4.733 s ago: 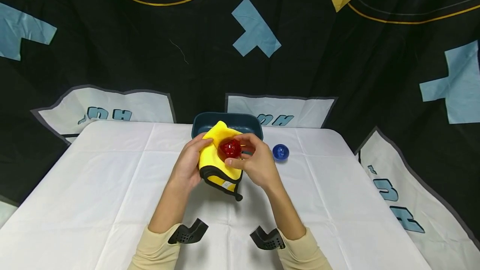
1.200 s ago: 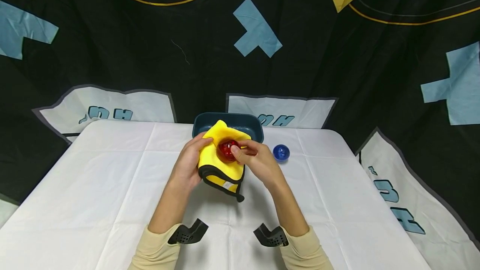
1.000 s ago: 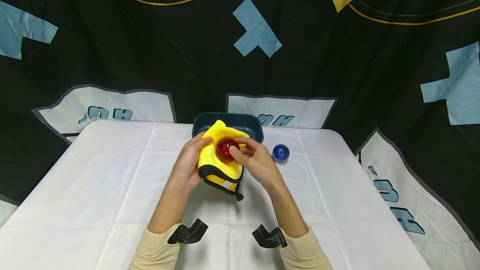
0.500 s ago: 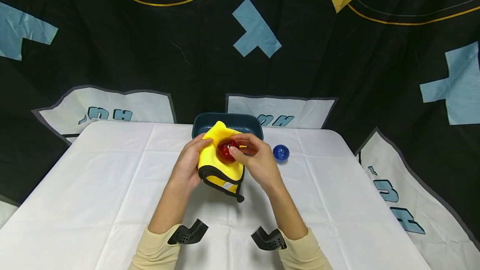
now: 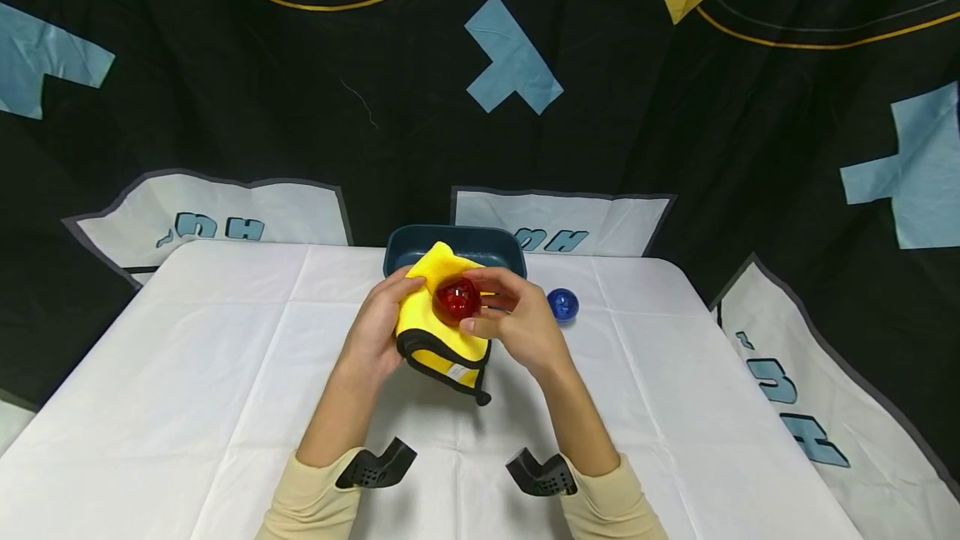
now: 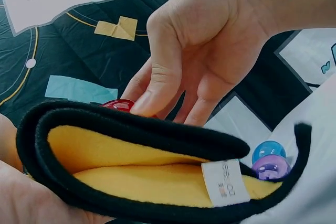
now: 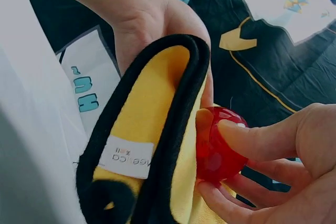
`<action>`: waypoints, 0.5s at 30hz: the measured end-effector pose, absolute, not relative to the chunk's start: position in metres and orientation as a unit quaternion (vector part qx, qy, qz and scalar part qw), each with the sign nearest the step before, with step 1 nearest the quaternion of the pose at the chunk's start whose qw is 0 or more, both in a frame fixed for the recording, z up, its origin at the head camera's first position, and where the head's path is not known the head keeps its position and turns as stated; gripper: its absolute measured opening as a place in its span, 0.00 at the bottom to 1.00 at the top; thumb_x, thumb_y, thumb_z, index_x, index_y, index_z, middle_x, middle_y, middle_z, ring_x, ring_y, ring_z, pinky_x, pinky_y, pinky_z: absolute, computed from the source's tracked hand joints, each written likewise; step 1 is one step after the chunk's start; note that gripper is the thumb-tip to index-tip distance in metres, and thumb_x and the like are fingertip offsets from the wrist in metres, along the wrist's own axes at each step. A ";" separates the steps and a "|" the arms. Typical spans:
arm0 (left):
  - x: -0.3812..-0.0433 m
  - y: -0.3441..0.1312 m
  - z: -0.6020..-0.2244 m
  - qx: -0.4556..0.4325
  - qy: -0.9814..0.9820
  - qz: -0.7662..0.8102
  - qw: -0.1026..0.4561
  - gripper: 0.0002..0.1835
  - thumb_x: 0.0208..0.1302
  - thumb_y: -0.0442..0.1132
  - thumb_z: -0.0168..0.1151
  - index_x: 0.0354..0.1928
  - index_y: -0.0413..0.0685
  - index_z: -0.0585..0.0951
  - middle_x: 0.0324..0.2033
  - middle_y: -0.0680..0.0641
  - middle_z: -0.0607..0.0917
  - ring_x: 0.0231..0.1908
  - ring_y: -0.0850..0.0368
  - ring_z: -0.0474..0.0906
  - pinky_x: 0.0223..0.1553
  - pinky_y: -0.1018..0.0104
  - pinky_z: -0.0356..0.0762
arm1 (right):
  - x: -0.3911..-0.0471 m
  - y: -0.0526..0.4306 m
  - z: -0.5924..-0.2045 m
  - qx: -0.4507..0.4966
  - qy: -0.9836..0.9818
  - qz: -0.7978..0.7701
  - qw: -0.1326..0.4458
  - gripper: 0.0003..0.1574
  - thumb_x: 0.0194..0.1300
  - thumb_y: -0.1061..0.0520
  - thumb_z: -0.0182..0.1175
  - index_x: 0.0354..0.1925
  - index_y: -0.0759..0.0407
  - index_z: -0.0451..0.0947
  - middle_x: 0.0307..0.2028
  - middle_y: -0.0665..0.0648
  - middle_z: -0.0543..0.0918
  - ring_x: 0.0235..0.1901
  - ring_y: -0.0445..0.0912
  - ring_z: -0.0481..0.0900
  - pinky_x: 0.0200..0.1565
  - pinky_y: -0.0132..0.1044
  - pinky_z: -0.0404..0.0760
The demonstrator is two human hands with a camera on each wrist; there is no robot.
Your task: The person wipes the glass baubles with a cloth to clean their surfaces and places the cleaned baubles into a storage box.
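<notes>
A folded yellow cloth (image 5: 420, 315) with black edging is held up above the table by my left hand (image 5: 378, 319), thumb on its front and the other fingers behind. Against the cloth's face sits a shiny, see-through red ball (image 5: 457, 301). My right hand (image 5: 521, 319) holds this ball from the right; in the right wrist view its thumb lies on the red ball (image 7: 220, 150) and the fingers curl below. The left wrist view looks into the cloth's folds (image 6: 142, 177), where a white label shows, and the red ball is mostly hidden behind the edging.
Behind the cloth stands a dark teal tray (image 5: 487, 244), partly covered. A clear blue ball (image 5: 562, 305) rests on the white table (image 5: 225, 390) right of my right hand. A purple ball (image 6: 271, 167) shows beside it in the left wrist view. Black drapes hang behind.
My right thumb has slid from the red ball's face down to its lower right edge, so more of the ball shows. The left hand keeps its grip on the cloth, nearly still.
</notes>
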State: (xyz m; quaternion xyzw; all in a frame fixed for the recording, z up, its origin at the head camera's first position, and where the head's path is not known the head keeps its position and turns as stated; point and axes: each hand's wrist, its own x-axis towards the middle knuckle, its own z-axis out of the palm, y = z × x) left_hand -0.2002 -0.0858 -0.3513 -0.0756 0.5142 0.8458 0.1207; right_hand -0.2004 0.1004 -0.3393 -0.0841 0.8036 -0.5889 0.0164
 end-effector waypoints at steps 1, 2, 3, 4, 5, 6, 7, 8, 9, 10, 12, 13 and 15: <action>-0.200 -0.086 -0.351 -0.076 0.515 0.845 0.121 0.27 0.77 0.42 0.48 0.75 0.53 0.63 0.70 0.46 0.66 0.68 0.51 0.66 0.65 0.61 0.75 | -0.200 0.100 -0.340 -0.081 0.805 -0.588 0.014 0.34 0.51 0.66 0.76 0.56 0.47 0.83 0.54 0.53 0.84 0.53 0.52 0.82 0.59 0.46 0.83; -0.200 -0.085 -0.351 -0.078 0.516 0.845 0.120 0.27 0.77 0.42 0.48 0.75 0.53 0.63 0.70 0.46 0.66 0.68 0.51 0.66 0.65 0.61 0.74 | -0.201 0.100 -0.340 -0.077 0.806 -0.586 0.014 0.34 0.51 0.65 0.76 0.56 0.47 0.83 0.54 0.53 0.84 0.52 0.52 0.82 0.58 0.45 0.84; -0.200 -0.085 -0.351 -0.081 0.516 0.844 0.120 0.27 0.76 0.42 0.49 0.75 0.53 0.63 0.70 0.47 0.66 0.68 0.51 0.66 0.66 0.61 0.74 | -0.201 0.100 -0.340 -0.074 0.806 -0.586 0.016 0.33 0.52 0.64 0.76 0.57 0.47 0.83 0.53 0.54 0.84 0.52 0.52 0.82 0.57 0.45 0.84; -0.200 -0.085 -0.351 -0.082 0.516 0.844 0.118 0.27 0.76 0.42 0.49 0.75 0.53 0.63 0.70 0.47 0.66 0.69 0.51 0.65 0.67 0.61 0.73 | -0.202 0.100 -0.340 -0.071 0.808 -0.585 0.018 0.32 0.53 0.63 0.75 0.57 0.48 0.83 0.53 0.54 0.84 0.51 0.52 0.83 0.56 0.44 0.85; -0.200 -0.085 -0.350 -0.084 0.516 0.844 0.118 0.27 0.76 0.42 0.49 0.75 0.54 0.63 0.70 0.47 0.66 0.69 0.51 0.65 0.67 0.61 0.73 | -0.202 0.100 -0.341 -0.066 0.809 -0.584 0.021 0.32 0.53 0.62 0.75 0.57 0.48 0.82 0.53 0.55 0.84 0.50 0.52 0.83 0.55 0.44 0.85; -0.200 -0.085 -0.350 -0.084 0.516 0.844 0.117 0.27 0.76 0.42 0.49 0.75 0.54 0.63 0.70 0.47 0.66 0.68 0.52 0.65 0.68 0.61 0.72 | -0.202 0.100 -0.341 -0.061 0.811 -0.582 0.025 0.31 0.54 0.61 0.75 0.58 0.49 0.82 0.52 0.55 0.85 0.49 0.52 0.83 0.54 0.43 0.86; -0.200 -0.085 -0.350 -0.085 0.516 0.844 0.117 0.27 0.76 0.42 0.49 0.75 0.54 0.63 0.70 0.47 0.66 0.69 0.52 0.65 0.68 0.61 0.72 | -0.203 0.100 -0.341 -0.055 0.812 -0.581 0.031 0.30 0.56 0.60 0.75 0.58 0.50 0.82 0.51 0.56 0.84 0.48 0.52 0.82 0.53 0.43 0.86; -0.200 -0.085 -0.349 -0.086 0.516 0.844 0.117 0.27 0.76 0.43 0.49 0.74 0.54 0.64 0.70 0.48 0.66 0.68 0.52 0.65 0.69 0.60 0.71 | -0.203 0.100 -0.342 -0.049 0.813 -0.579 0.037 0.30 0.57 0.58 0.74 0.59 0.50 0.82 0.51 0.56 0.85 0.47 0.51 0.82 0.52 0.43 0.86; -0.200 -0.085 -0.349 -0.086 0.516 0.844 0.117 0.27 0.76 0.43 0.49 0.74 0.54 0.64 0.70 0.48 0.66 0.68 0.52 0.65 0.69 0.60 0.71 | -0.203 0.100 -0.342 -0.045 0.815 -0.577 0.043 0.29 0.59 0.56 0.73 0.59 0.51 0.81 0.49 0.57 0.85 0.46 0.51 0.82 0.52 0.43 0.86; -0.200 -0.085 -0.349 -0.084 0.517 0.844 0.118 0.27 0.76 0.43 0.48 0.75 0.54 0.63 0.70 0.47 0.65 0.69 0.52 0.64 0.70 0.60 0.70 | -0.203 0.100 -0.342 -0.042 0.815 -0.575 0.049 0.29 0.60 0.54 0.72 0.60 0.52 0.81 0.49 0.57 0.85 0.45 0.50 0.83 0.53 0.43 0.86; -0.200 -0.085 -0.349 -0.082 0.517 0.844 0.119 0.27 0.76 0.42 0.48 0.74 0.54 0.63 0.70 0.47 0.65 0.69 0.51 0.64 0.70 0.60 0.70 | -0.204 0.101 -0.343 -0.041 0.812 -0.578 0.063 0.29 0.63 0.50 0.70 0.61 0.54 0.80 0.47 0.58 0.86 0.42 0.50 0.85 0.54 0.45 0.85; -0.200 -0.085 -0.349 -0.079 0.517 0.844 0.119 0.27 0.76 0.42 0.48 0.74 0.53 0.63 0.70 0.47 0.65 0.69 0.51 0.64 0.71 0.59 0.69 | -0.205 0.101 -0.343 -0.041 0.809 -0.581 0.071 0.29 0.64 0.49 0.69 0.61 0.55 0.80 0.47 0.58 0.86 0.41 0.49 0.86 0.54 0.45 0.85; -0.200 -0.085 -0.350 -0.072 0.518 0.844 0.118 0.26 0.76 0.42 0.48 0.74 0.52 0.63 0.70 0.46 0.65 0.69 0.51 0.64 0.71 0.59 0.69 | -0.206 0.102 -0.344 -0.041 0.805 -0.586 0.084 0.29 0.66 0.45 0.67 0.60 0.57 0.81 0.47 0.59 0.87 0.38 0.49 0.87 0.54 0.45 0.85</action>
